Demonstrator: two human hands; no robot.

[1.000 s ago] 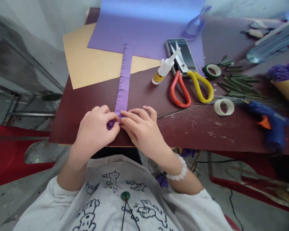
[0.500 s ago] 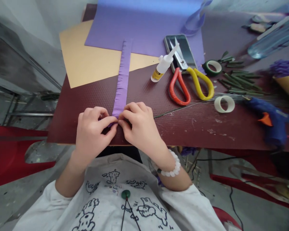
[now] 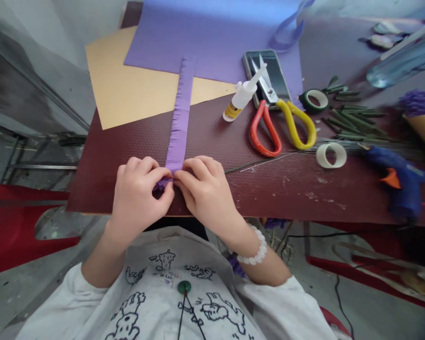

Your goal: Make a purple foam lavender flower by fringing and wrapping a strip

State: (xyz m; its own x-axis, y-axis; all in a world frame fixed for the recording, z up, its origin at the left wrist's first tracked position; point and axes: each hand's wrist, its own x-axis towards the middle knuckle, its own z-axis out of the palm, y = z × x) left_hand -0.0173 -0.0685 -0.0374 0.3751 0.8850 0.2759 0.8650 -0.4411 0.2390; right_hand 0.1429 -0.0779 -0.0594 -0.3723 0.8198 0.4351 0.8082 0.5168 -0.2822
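Observation:
A long purple paper strip (image 3: 180, 118), fringed along its left edge, lies lengthwise on the table with its near end at my fingertips. My left hand (image 3: 140, 193) pinches a bunched, rolled purple end (image 3: 161, 183) of that strip between thumb and forefinger. Right beside it, my right hand (image 3: 207, 191) has its fingertips closed on the same rolled end. A thin green-wrapped wire (image 3: 237, 166) runs out to the right from behind my right hand; whether its tip sits inside the roll is hidden by my fingers.
Right of the strip stand a glue bottle (image 3: 239, 100) and scissors (image 3: 265, 127) lying over a phone (image 3: 281, 78). Green tape (image 3: 314, 100), cut green stems (image 3: 354, 120), a white tape roll (image 3: 331, 155) and a blue glue gun (image 3: 398, 177) lie further right. Purple (image 3: 212, 38) and tan sheets (image 3: 127, 89) cover the back.
My left thumb and forefinger have opened into a wider loop, showing more of the rolled purple fringe. My right hand has shifted slightly down. Both still pinch the strip's end.

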